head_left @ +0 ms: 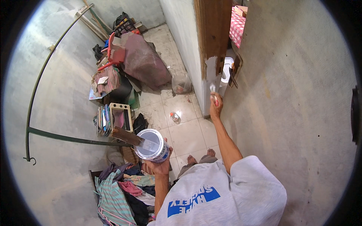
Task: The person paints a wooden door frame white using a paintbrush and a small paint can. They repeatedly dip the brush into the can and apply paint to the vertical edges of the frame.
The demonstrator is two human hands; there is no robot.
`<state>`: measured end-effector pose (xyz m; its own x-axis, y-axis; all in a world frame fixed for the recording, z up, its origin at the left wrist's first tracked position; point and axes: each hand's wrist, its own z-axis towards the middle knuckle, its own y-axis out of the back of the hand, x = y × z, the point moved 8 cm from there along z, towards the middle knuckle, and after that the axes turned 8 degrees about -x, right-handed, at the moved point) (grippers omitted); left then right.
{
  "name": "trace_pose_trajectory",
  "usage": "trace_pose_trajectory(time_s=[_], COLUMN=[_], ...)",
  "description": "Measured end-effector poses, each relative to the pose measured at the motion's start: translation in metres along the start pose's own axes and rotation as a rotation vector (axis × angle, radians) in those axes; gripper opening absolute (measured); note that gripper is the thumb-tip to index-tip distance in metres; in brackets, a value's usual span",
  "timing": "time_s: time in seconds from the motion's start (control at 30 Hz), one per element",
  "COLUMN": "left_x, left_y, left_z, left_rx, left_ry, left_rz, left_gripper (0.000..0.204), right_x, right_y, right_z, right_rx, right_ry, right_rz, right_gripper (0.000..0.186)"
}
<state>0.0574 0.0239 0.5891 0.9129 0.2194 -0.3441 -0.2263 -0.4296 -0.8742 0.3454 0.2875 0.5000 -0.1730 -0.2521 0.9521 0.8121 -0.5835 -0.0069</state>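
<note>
My left hand [160, 166] is wrapped round the side and base of an open paint can [164, 151] with grey paint inside. A flat wooden stick [127, 136] lies over the can's rim, its paler end reaching down into the can. To the right, my right hand [216, 109] grips a paintbrush [213, 89] by its red handle. The bristles point up against the wooden door frame [215, 34] and are smeared by motion. Light grey paint coats the lower part of the frame, while bare brown wood shows above it.
A small jar [174, 116] stands on the tiled floor [184, 135]. Along the left are a hanging metal bar [71, 136], a clothes pile [113, 192], a cream-framed appliance [121, 115], a red chair [113, 52] and a covered bulky item [145, 60]. A white bin [227, 69] stands beyond the frame.
</note>
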Motion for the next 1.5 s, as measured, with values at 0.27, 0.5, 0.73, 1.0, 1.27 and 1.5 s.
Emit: trace_pose_trajectory(time_s=[0.27, 0.5, 0.73, 1.0, 1.27, 1.5], left_x=[0.002, 0.002, 0.0, 0.003, 0.003, 0.003], left_y=[-0.002, 0.0, 0.007, 0.002, 0.003, -0.001], left_z=[0.001, 0.002, 0.003, 0.006, 0.006, 0.003], left_rx=[-0.017, -0.022, -0.007, 0.019, 0.061, 0.004], left_ry=[0.035, 0.013, 0.014, 0.046, 0.032, 0.063], left_rz=[0.001, 0.017, -0.007, -0.023, 0.02, -0.009], left_gripper=[0.076, 0.078, 0.077, 0.077, 0.077, 0.078], right_x=[-0.067, -0.083, -0.028, -0.055, -0.04, -0.007], right_y=[-0.01, -0.014, -0.022, -0.03, -0.004, -0.028], right_z=[0.01, -0.007, 0.008, 0.01, -0.015, 0.004], right_rx=[-0.326, -0.46, -0.389, -0.32, -0.317, -0.221], right_ry=[-0.693, -0.919, -0.887, -0.91, -0.905, -0.77], right_rz=[0.825, 0.962, 1.142, 1.024, 0.883, 0.985], right_gripper=[0.028, 0.038, 0.042, 0.039, 0.031, 0.033])
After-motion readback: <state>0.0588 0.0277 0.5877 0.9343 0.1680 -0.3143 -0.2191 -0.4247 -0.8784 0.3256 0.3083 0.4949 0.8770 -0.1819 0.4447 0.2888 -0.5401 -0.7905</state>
